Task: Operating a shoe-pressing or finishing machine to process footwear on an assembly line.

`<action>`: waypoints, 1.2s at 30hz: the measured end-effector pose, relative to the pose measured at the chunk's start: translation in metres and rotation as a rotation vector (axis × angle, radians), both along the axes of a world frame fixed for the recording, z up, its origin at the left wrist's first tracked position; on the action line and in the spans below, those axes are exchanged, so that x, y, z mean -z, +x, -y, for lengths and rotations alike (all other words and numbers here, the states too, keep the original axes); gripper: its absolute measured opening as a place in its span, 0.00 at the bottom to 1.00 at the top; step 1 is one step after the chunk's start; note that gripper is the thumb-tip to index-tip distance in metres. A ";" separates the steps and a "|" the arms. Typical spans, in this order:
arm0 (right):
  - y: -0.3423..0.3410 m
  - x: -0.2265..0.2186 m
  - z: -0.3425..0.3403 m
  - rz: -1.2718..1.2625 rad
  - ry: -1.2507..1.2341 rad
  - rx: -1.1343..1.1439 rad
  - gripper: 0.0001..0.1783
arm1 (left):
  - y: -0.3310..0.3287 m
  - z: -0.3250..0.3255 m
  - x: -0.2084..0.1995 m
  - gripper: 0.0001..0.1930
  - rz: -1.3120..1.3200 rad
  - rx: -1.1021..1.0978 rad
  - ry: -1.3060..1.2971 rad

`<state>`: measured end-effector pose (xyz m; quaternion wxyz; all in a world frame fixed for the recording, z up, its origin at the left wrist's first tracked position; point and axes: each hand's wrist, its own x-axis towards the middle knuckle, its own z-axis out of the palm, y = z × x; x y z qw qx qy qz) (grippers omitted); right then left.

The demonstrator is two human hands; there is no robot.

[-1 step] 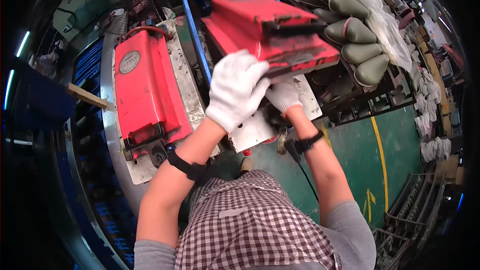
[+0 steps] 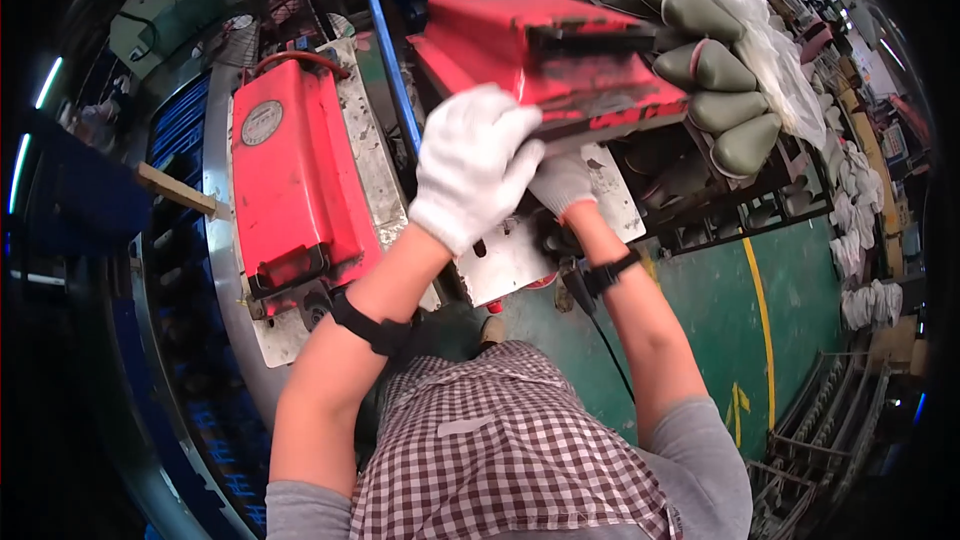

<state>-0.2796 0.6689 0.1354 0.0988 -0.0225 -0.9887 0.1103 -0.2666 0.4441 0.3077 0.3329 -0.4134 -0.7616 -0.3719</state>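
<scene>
A red metal machine cover point(image 2: 500, 25) with worn black edges is tilted, its near edge raised over a pale metal plate point(image 2: 505, 265). At its near-left corner, my left hand point(image 2: 470, 165) in a white knit glove has its fingers curled closed against the edge. Under that raised edge reaches my right hand point(image 2: 565, 183), also gloved; the cover and my left hand hide its fingers. To the left, a second red cover point(image 2: 285, 175) with a round grey plate on top lies lowered over a similar metal base point(image 2: 365, 165).
Blue metal framing point(image 2: 397, 80) surrounds the raised cover. Several olive-green boots point(image 2: 720, 110) lie at the right on a dark rack point(image 2: 745, 215) beside clear plastic sheeting point(image 2: 780, 65). A green floor point(image 2: 690, 305) with yellow lines point(image 2: 760, 325) shows at the right; a wire rack point(image 2: 830, 425) stands farther right.
The tilted cover has shifted very slightly right in the picture. My left hand is a touch higher; my right hand has moved slightly left.
</scene>
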 end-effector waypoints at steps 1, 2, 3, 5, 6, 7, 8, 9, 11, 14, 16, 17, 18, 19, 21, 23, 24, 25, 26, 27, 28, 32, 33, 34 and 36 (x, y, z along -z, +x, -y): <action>-0.018 0.026 -0.007 -0.114 0.107 -0.005 0.50 | -0.007 -0.005 -0.016 0.14 -0.004 0.000 0.016; -0.021 0.022 0.023 -0.126 0.195 0.066 0.55 | -0.018 0.002 -0.027 0.13 -0.023 -0.039 0.032; -0.031 0.008 0.037 0.017 -0.005 0.146 0.55 | -0.030 0.008 -0.038 0.11 -0.043 -0.073 0.048; -0.031 -0.010 0.030 0.128 -0.071 0.168 0.54 | -0.046 0.007 -0.065 0.11 -0.027 -0.093 0.061; -0.033 -0.010 0.019 0.114 -0.194 0.144 0.53 | -0.052 0.007 -0.078 0.13 0.040 -0.112 0.036; -0.032 -0.013 -0.001 0.088 -0.404 0.161 0.51 | -0.055 0.003 -0.090 0.16 0.105 -0.120 0.019; -0.029 -0.033 0.001 0.183 -0.749 0.159 0.49 | -0.062 0.010 -0.091 0.14 0.004 -0.101 0.088; -0.023 -0.058 0.006 0.281 -1.091 0.165 0.48 | -0.067 0.015 -0.092 0.12 -0.098 -0.074 0.156; -0.006 -0.065 -0.004 0.222 -1.163 0.270 0.40 | -0.060 0.020 -0.095 0.22 0.012 -0.099 0.042; 0.033 -0.061 -0.001 0.312 -1.788 0.162 0.34 | -0.052 0.033 -0.076 0.28 0.288 0.051 0.373; 0.058 -0.050 0.013 0.345 -1.896 0.155 0.35 | -0.022 0.059 -0.042 0.40 0.741 0.182 0.517; 0.072 -0.048 0.026 0.376 -1.951 0.165 0.35 | -0.009 0.075 -0.017 0.42 0.895 0.192 0.595; 0.084 -0.046 0.042 0.342 -2.027 0.137 0.35 | 0.005 0.093 0.006 0.45 1.058 0.200 0.645; 0.094 -0.048 0.064 0.320 -2.104 0.097 0.36 | 0.024 0.113 0.026 0.47 1.214 0.192 0.700; 0.113 -0.052 0.109 0.371 -2.278 0.037 0.39 | 0.064 0.142 0.073 0.49 1.328 0.164 0.675; 0.132 -0.060 0.151 0.480 -2.072 -0.018 0.41 | 0.105 0.157 0.065 0.52 1.408 0.138 0.585; 0.138 -0.056 0.167 0.530 -1.975 -0.218 0.45 | 0.122 0.165 0.065 0.51 1.411 0.228 0.728; 0.147 -0.054 0.187 0.614 -1.906 -0.268 0.50 | 0.138 0.175 0.066 0.49 1.399 0.312 0.872; 0.149 -0.070 0.208 0.640 -1.727 -0.440 0.51 | 0.152 0.185 0.059 0.45 1.398 0.205 1.086; 0.149 -0.088 0.227 0.649 -1.545 -0.611 0.52 | 0.165 0.208 0.058 0.43 1.420 0.281 1.210; 0.148 -0.090 0.240 0.728 -1.430 -0.715 0.52 | 0.182 0.226 0.059 0.43 1.406 0.244 1.305; 0.139 -0.096 0.293 0.705 -0.976 -0.902 0.38 | 0.249 0.299 0.075 0.40 1.324 -0.069 1.567; 0.141 -0.091 0.301 0.503 -0.764 -0.846 0.34 | 0.267 0.327 0.095 0.33 1.305 -0.004 1.643; 0.141 -0.080 0.308 0.295 -0.635 -0.870 0.32 | 0.278 0.345 0.102 0.31 1.271 -0.160 1.672; 0.142 -0.057 0.322 -0.035 -0.423 -0.839 0.28 | 0.291 0.383 0.126 0.26 1.167 -0.521 1.681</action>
